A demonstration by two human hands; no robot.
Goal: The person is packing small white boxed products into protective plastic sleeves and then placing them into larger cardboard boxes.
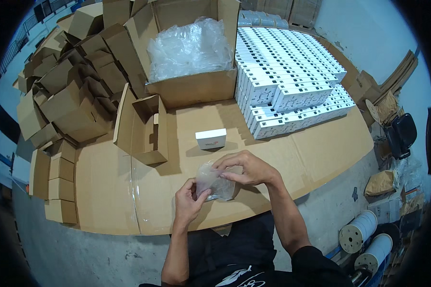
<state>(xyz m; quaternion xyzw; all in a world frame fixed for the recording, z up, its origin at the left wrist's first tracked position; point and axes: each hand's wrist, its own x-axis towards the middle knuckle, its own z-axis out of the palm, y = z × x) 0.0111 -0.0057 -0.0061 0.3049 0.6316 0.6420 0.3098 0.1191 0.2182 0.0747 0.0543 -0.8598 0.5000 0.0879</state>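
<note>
Between my two hands is a clear plastic bag [207, 178], held just above the near edge of the cardboard-covered table. My left hand [190, 198] pinches its lower left side between thumb and fingers. At the bag's upper right edge, the fingers and thumb of my right hand [246, 168] close on the film. Whether anything lies inside the bag I cannot tell. Just beyond my hands, a small white box [210, 139] with a little print on its front stands on the table, touched by neither hand.
A large carton [191, 88] full of clear plastic bags [191, 50] stands at the back. Left of the white box is an open brown carton [151, 129], with many empty cartons [62, 105] heaped beyond. Stacked white boxes [292, 71] fill the back right. Cable spools [359, 230] lie on the floor.
</note>
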